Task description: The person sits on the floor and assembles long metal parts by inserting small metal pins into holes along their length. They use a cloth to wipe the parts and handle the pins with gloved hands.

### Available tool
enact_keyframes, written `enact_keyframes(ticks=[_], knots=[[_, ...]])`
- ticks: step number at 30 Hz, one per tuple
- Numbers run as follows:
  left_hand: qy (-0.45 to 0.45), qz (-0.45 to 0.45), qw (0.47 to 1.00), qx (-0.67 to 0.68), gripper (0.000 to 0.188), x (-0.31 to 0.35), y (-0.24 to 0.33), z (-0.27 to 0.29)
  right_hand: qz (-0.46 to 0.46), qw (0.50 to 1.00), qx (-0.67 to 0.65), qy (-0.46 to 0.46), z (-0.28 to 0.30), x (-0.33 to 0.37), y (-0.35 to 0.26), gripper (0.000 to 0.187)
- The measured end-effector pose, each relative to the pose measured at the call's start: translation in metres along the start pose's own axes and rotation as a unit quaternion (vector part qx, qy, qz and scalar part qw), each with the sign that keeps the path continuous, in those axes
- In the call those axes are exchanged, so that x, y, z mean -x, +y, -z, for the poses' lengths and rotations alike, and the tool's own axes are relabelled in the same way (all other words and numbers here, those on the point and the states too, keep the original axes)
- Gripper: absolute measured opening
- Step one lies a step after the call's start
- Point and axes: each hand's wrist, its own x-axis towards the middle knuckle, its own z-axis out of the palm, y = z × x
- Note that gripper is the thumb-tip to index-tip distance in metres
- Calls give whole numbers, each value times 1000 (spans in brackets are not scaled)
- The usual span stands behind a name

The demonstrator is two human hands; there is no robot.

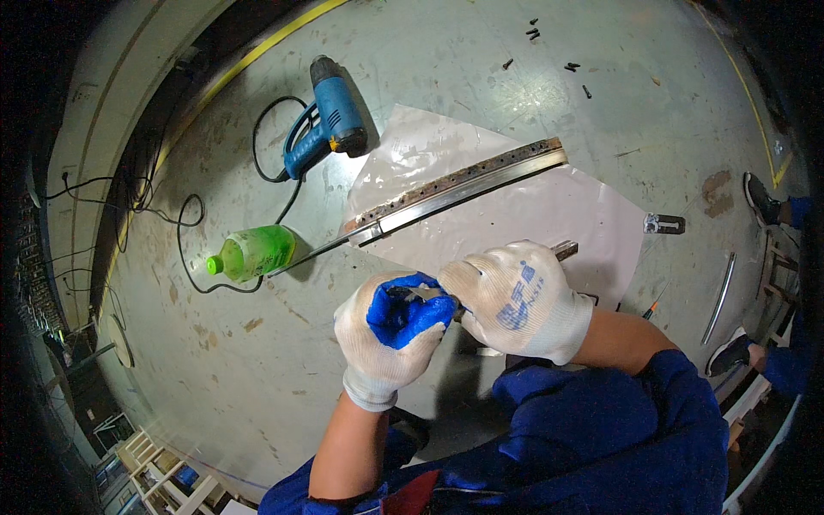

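White-gloved, blue-palmed L hand (390, 324) & white-gloved R hand (519, 300) meet at fingers, nr long silver-brown metal rail (463, 187) on glossy whitish sheet (532, 215), w/ blue pistol-shaped heat gun (336, 112) & green plastic bottle (264, 251) on grey floor (184, 356) to L.

Small held piece (424, 293); mostly hidden.

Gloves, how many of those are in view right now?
2: the left glove, its blue-coated palm side showing, and the right glove beside it, its pale back showing. I see no others.
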Motion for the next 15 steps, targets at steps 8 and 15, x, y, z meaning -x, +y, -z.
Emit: enact_keyframes(ticks=[8,15], knots=[[9,7,1000,0,35,2,-3,-3,10,1000,21,11,1,-1,1,25],[37,51,998,6,37,9,-1,-9,-58,998,8,24,-1,2,3,25]])
